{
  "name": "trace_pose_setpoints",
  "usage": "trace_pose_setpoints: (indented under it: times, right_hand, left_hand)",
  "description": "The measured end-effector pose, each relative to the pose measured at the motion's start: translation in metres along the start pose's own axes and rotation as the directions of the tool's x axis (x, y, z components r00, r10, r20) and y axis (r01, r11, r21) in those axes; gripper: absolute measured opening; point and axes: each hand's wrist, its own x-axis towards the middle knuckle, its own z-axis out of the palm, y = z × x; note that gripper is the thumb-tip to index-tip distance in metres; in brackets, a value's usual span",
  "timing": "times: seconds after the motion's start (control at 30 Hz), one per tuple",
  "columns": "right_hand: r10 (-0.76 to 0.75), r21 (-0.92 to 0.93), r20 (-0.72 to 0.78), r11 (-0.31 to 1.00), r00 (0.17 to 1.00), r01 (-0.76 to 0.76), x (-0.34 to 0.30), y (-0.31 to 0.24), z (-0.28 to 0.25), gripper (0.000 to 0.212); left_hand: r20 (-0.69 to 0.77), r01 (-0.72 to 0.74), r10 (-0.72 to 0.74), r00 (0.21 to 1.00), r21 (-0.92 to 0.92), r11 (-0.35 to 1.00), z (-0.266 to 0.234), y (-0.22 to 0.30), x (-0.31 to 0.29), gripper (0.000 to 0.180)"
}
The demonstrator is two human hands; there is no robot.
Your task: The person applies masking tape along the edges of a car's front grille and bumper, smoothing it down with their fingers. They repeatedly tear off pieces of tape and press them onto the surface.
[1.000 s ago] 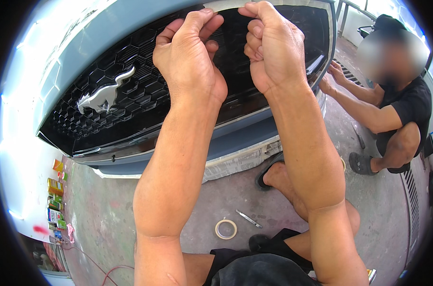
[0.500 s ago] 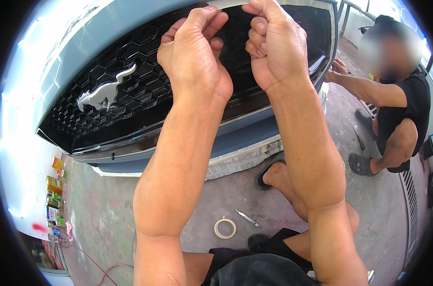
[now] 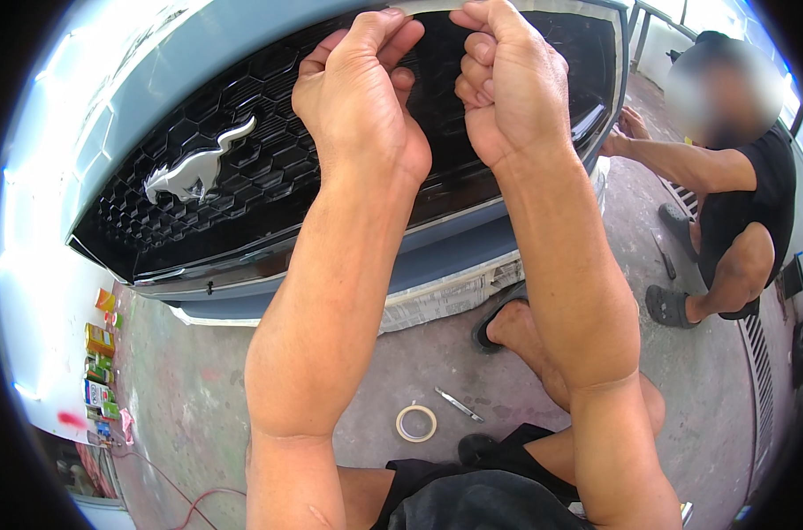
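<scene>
Both arms stretch up to the top edge of a black honeycomb grille (image 3: pixel 277 132), which carries a silver horse emblem (image 3: pixel 189 175). My left hand (image 3: pixel 361 79) pinches a pale strip of masking tape (image 3: pixel 430 7) between thumb and forefinger, its other fingers loosely bent. A short way to its right, my right hand (image 3: pixel 512 84) pinches the strip too, with the remaining fingers curled in. The tape runs between the hands along the grille's upper border; its ends are hidden. Around the grille is a grey-blue bumper (image 3: pixel 198 66).
Taped paper (image 3: pixel 445 299) skirts the bumper's lower edge. On the floor lie a masking tape roll (image 3: pixel 399 424) and a slim silver cutter (image 3: pixel 459 405). A co-worker (image 3: pixel 759 203) squats at right, hands at the bumper's side. Cans (image 3: pixel 99 342) line the left; a red hose (image 3: pixel 189 512) lies below them.
My hands hold almost the same pose, still pinching the tape. The co-worker's hands and arm have shifted very slightly at the bumper's side.
</scene>
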Motion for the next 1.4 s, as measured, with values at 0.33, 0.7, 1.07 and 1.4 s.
trace_pose_setpoints:
  times: [0.33, 0.7, 1.07, 1.4]
  right_hand:
    - [-0.003, -0.006, -0.002, 1.0, 1.0, 0.003, 0.0017, 0.0029, 0.0, 0.015]
    - [-0.035, -0.016, 0.008, 0.999, 0.999, 0.035, 0.0022, 0.0008, 0.0007, 0.014]
    - [-0.041, -0.021, 0.013, 0.999, 0.999, 0.041, 0.002, 0.0002, 0.0012, 0.014]
    - [-0.117, -0.068, 0.022, 0.991, 0.993, 0.118, -0.0042, 0.0038, 0.0014, 0.018]
  left_hand:
    - [0.003, -0.008, 0.008, 1.0, 0.027, 1.0, -0.0023, -0.0004, 0.0011, 0.015]
    - [0.027, -0.067, 0.066, 0.997, 0.037, 0.997, -0.0035, -0.0027, 0.0058, 0.014]
    - [0.035, -0.066, 0.065, 0.997, 0.029, 0.997, -0.002, 0.0012, 0.005, 0.012]
    - [0.036, -0.073, 0.069, 0.997, 0.1, 0.992, -0.0047, 0.0029, 0.0051, 0.014]
